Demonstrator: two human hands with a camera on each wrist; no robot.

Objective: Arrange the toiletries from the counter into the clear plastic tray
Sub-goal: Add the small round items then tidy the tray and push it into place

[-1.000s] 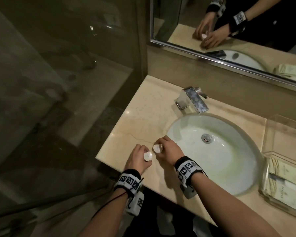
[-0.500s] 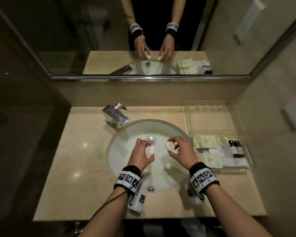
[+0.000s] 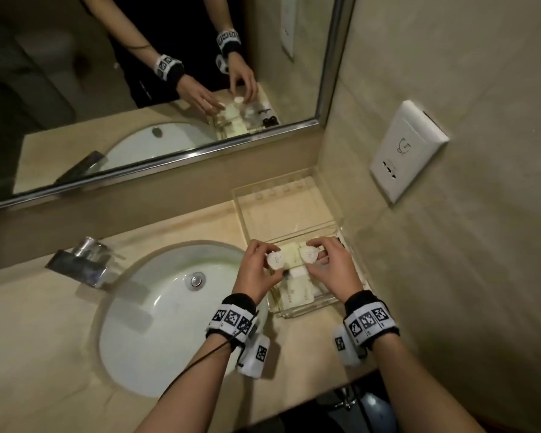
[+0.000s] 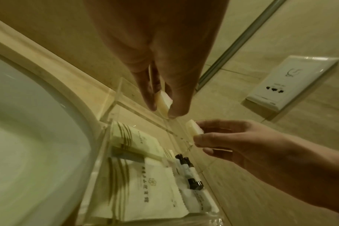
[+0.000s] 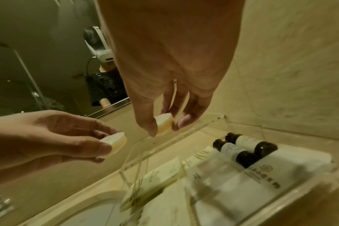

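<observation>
My left hand [image 3: 258,270] pinches a small white soap cake [image 3: 275,260] between thumb and fingers, and my right hand [image 3: 331,264] pinches a second white soap [image 3: 309,255] the same way. Both hover side by side over the near compartment of the clear plastic tray [image 3: 297,210] at the counter's right end. In the left wrist view the left soap [image 4: 163,103] hangs above the tray divider, with the right soap [image 4: 194,127] beside it. The right wrist view shows its soap [image 5: 163,124] over the tray's rim [image 5: 176,135], and the left one [image 5: 114,143] further left.
The tray's near compartment holds cream sachets [image 4: 135,137], white packets [image 4: 145,191] and two dark small bottles [image 5: 242,150]. Its far compartment [image 3: 281,214] holds nothing. A white sink [image 3: 156,317] and chrome faucet [image 3: 82,260] lie left. A wall socket [image 3: 406,151] and mirror [image 3: 150,73] stand behind.
Both hands lifted the two soaps from the counter's left front edge, carried them over the sink, and now hold them above the tray at the right.
</observation>
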